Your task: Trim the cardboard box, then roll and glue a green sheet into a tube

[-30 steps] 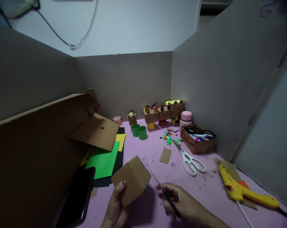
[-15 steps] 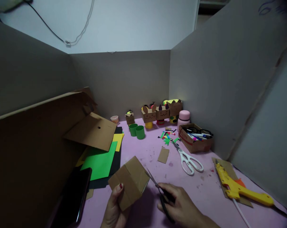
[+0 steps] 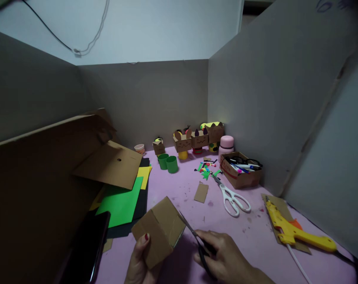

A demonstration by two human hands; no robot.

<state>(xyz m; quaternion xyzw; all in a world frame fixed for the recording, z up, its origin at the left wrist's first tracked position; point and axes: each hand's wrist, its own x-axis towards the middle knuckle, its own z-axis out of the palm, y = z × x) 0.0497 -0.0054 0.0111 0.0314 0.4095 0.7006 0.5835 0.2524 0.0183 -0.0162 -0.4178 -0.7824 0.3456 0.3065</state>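
Low in the middle, a small brown cardboard box (image 3: 161, 228) is tilted in my left hand (image 3: 140, 258), whose thumb presses on its near face; the other fingers are mostly hidden behind it. My right hand (image 3: 226, 256) grips black-handled scissors (image 3: 193, 232) by the loops. Their blades point up and left, with the tips at the box's right edge; whether they touch the cardboard I cannot tell. Beyond the box lies a small cardboard rectangle (image 3: 201, 192). Large white-handled scissors (image 3: 232, 197) rest on the table farther right.
A yellow glue gun (image 3: 297, 232) lies on cardboard at the right. Behind are a box of pens (image 3: 240, 175), a pink bottle (image 3: 226, 145), green cups (image 3: 172, 164) and cardboard animal figures (image 3: 182, 144). Coloured sheets (image 3: 122, 201), a phone (image 3: 90, 244) and large cardboard (image 3: 33, 189) occupy the left.
The whole view has shifted slightly, so the background sits a little farther left. Both hands keep their holds, and the box and scissors have barely moved relative to each other.
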